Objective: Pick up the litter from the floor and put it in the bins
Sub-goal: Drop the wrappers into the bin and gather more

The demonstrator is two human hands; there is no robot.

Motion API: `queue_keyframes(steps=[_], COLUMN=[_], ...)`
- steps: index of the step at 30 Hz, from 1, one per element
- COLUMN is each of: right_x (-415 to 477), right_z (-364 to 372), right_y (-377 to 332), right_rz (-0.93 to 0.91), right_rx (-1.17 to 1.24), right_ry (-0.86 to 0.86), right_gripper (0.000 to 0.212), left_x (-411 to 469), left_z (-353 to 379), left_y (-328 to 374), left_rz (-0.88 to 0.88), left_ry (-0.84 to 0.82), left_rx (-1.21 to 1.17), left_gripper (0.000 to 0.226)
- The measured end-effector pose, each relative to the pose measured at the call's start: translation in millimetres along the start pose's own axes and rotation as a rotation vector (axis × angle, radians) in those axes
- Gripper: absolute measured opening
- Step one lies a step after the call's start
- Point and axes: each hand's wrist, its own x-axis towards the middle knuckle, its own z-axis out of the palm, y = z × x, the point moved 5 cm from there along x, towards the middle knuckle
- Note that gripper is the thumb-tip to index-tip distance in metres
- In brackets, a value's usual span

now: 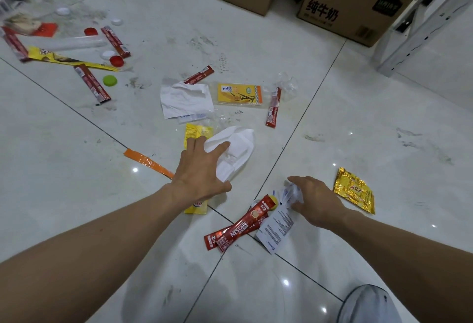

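The tiled floor [371, 123] is scattered with litter, and cardboard boxes [353, 7] stand at its far side. The left hand [197, 171] rests on a white tissue [242, 143] with straight, spread fingers. The right hand [316, 202] grips a bunch of wrappers [276, 224], near a gold packet [354, 190].

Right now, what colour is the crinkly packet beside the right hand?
Gold packet with red print, clearest in the head view.
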Motion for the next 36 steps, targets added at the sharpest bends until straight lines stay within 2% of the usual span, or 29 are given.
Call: queue_keyframes(steps=[9,14,19,24,30,36], right_x=[0.0,1.2,7.0,12.2,12.7,19.7], right_z=[2.9,4.4,-6.6,-23.5,-39.0,-59.0], right_y=[-4.2,-6.2,-2.1,0.9,0.1,-18.9], right_rz=[0.049,0.082,0.131,0.167,0.210,0.250], right_rx=[-0.042,-0.007,0.152,0.329,0.482,0.726], right_ry=[0.011,0.001,0.077,0.179,0.299,0.401], right_gripper=[0.056,0.039,0.031,0.037,0.027,0.032], left_x=[-3.3,-5.9,-6.1,-6.1,-7.0,-9.9], left_z=[-11.1,-13.3,-15.8,-17.3,-25.2,-40.9], left_y=[4.1,3.4,2.1,2.7,0.0,-8.8], left_rz=[0.034,0.042,0.049,0.060,0.055,0.039], left_ry=[0.054,0.061,0.075,0.076,0.109,0.156], left_rx=[-0.043,-0.051,-0.065,-0.068,-0.089,-0.110], left_gripper=[0.094,0.094,0.094,0.095,0.094,0.094])
